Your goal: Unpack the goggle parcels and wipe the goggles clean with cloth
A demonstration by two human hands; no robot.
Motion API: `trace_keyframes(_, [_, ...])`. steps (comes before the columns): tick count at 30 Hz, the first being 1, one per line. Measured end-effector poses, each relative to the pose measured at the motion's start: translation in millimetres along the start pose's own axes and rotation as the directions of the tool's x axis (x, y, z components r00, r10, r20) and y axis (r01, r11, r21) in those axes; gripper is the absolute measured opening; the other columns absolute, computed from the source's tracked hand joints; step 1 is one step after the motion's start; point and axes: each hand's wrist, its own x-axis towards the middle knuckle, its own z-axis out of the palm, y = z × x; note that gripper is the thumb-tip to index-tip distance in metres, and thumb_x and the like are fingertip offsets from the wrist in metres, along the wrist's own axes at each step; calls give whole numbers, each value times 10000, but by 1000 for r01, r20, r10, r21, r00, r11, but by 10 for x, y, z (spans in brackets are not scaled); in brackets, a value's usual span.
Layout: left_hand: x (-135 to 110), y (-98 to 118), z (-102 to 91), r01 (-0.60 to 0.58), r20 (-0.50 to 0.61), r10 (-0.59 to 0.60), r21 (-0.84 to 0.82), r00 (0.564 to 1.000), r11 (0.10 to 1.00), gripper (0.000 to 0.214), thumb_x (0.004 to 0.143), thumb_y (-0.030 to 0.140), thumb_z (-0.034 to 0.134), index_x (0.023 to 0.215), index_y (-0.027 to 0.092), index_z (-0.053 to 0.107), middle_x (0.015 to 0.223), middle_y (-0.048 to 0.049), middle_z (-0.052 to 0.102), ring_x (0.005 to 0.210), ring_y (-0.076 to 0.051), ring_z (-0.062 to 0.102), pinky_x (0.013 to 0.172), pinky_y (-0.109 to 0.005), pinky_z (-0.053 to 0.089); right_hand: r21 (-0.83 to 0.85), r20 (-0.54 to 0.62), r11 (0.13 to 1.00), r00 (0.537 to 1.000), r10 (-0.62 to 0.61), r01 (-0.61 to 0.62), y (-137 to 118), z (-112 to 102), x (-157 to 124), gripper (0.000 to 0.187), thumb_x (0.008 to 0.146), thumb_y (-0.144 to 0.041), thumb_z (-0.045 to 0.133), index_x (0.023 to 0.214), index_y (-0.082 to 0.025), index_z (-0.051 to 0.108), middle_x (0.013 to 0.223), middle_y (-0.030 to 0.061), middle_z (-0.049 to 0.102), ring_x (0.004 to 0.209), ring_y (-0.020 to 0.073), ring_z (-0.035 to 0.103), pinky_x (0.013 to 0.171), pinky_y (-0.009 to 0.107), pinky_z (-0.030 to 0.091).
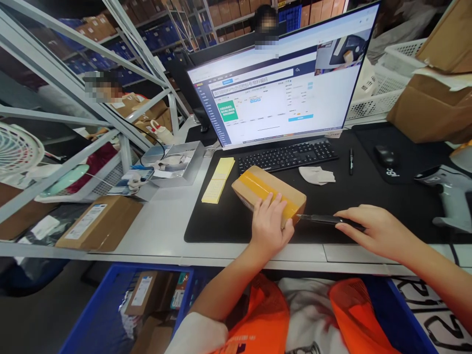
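Note:
A small cardboard box (258, 189) sealed with a yellow tape strip lies on the black desk mat (221, 221) in front of the keyboard (287, 155). My left hand (269, 223) rests flat on the box's near end, fingers stretched over the tape. My right hand (372, 228) is closed around a black knife (320, 219) whose tip touches the box's right end at the tape.
A monitor (283, 78) stands behind the keyboard. Yellow sticky notes (218, 179), a pen (350, 161), a mouse (385, 156) and a grey scanner (450, 191) lie around. Another labelled box (98, 221) sits left; a blue bin (121, 305) holds parcels below. People sit beyond the metal shelving.

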Motion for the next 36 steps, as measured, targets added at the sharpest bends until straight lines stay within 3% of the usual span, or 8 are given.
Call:
trace_keyframes(8, [11,6,7,-6,-14,5,-35,1000,999,414,898,243,561,1301,150,577,1354,-182,686,1366,-351,582,1134,-539,424,14,-1,999,999,-48,48,-80,-49,-11,313,1022,-430,527,1011,-209,748,866,43,773,673,189,685,649,330,507])
trace_keyframes(21, [26,-10,0,-20,-26,20,1,999,1000,395,913,251,548,1294,150,576,1340,-170,698,1340,-340,604,1100,-521,447,-83,-49,996,999,10,-14,-169,122,-23,366,1031,-460,487,1088,-232,767,947,50,786,729,221,705,689,356,500])
trace_keyframes(25, [13,-17,36,-21,-20,21,-15,1000,1000,391,909,264,555,1286,161,585,1341,-162,699,1336,-339,609,1099,-520,451,-124,-51,991,998,43,-49,123,40,8,393,1015,-490,499,1190,-259,765,948,59,783,748,238,703,698,369,493])
trace_keyframes(27, [11,11,42,-20,-24,20,-32,1000,999,379,907,263,558,1271,160,591,1336,-162,702,1338,-338,608,1104,-521,452,-187,-114,971,985,129,-148,382,-65,38,422,999,-518,509,1161,-236,779,957,97,781,788,279,713,699,387,492])
trace_keyframes(29, [17,33,11,-8,-31,6,-49,999,999,369,910,265,563,1262,161,592,1332,-162,703,1342,-338,605,1112,-527,449,-227,-201,922,941,272,-314,603,-171,58,443,980,-543,534,1087,-199,791,907,136,772,756,310,707,672,403,483])
trace_keyframes(32, [39,-80,-121,-12,47,19,-142,999,990,443,933,368,576,1329,169,560,1371,-173,677,1376,-329,578,1140,-533,439,-35,-240,884,863,445,-465,648,-162,64,398,990,-546,540,999,-215,760,782,115,740,621,268,659,622,391,490])
trace_keyframes(34, [47,-315,-232,-7,88,27,-226,996,974,528,948,486,563,1374,176,542,1470,-198,594,1460,-332,489,1177,-548,409,251,-202,872,858,472,-420,468,23,54,387,1019,-544,490,916,-243,710,781,85,736,644,252,672,592,359,531])
trace_keyframes(36, [32,-651,-315,66,46,-56,-253,997,965,569,955,553,545,1385,180,545,1566,-219,482,1526,-345,387,1207,-580,364,536,-139,790,893,428,-296,212,310,26,398,1011,-553,499,871,-236,694,825,71,746,742,262,722,648,358,618])
